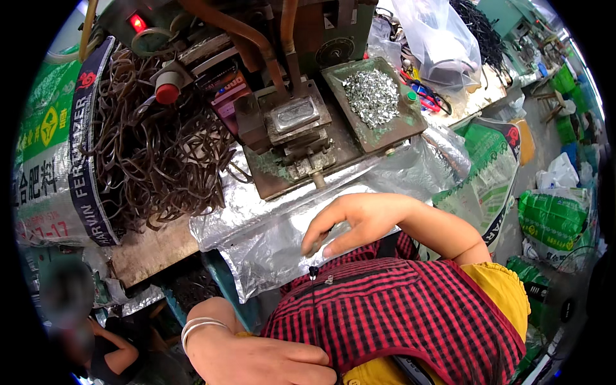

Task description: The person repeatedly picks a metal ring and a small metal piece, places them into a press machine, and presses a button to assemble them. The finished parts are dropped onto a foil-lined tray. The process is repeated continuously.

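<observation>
Right hand (359,221) spread at clear plastic sheet (256,244) edge, left hand (269,362) flat on checked apron (398,314).

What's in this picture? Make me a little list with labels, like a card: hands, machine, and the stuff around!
left hand: rests low, against the red checked apron; silver bangle on the wrist
right hand: open, fingers curled down over the clear plastic sheet
machine: small metal press, with a red light
tray: green, holds shiny metal bits
pile: brown loops, left of the machine
</observation>
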Demonstrator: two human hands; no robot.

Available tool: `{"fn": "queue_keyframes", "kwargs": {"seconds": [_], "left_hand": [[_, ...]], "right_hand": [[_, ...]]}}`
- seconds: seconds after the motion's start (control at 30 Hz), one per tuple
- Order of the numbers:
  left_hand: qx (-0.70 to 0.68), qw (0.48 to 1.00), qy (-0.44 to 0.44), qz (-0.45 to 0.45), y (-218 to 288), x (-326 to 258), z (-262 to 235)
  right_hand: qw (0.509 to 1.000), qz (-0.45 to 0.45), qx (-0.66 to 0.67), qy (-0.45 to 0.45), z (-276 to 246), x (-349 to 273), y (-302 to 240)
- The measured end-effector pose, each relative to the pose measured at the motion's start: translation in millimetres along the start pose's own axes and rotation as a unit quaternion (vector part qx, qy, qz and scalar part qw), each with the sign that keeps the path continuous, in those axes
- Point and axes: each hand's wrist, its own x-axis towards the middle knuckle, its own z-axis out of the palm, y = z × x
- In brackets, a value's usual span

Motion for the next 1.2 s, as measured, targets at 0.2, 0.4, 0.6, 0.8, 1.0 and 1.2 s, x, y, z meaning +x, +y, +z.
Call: {"fn": "queue_keyframes", "kwargs": {"seconds": [0.2,0.4,0.6,0.8,1.0,1.2], "left_hand": [[0.193,0.978,0.056,0.049,17.0,6.3,-16.0],[0.200,0.968,0.120,0.091,23.0,-2.9,-10.0],[0.231,0.926,0.242,-0.176,6.1,-46.8,-12.7],[0.338,0.807,0.385,-0.295,-44.9,-12.7,0.9],[0.392,0.788,0.379,-0.285,-64.0,-5.7,10.3],[0.290,0.854,0.383,-0.199,-48.6,0.0,2.9]], "right_hand": [[0.982,-0.132,-0.114,-0.072,27.6,23.4,13.2],[0.989,0.114,0.070,-0.063,18.6,26.0,8.1],[0.956,0.101,0.262,0.091,4.7,11.1,-27.1],[0.920,0.018,0.373,0.118,6.5,11.3,-38.3],[0.914,0.023,0.385,0.124,2.4,7.6,-36.0],[0.917,-0.117,0.367,0.103,-2.4,-10.1,-47.6]]}}
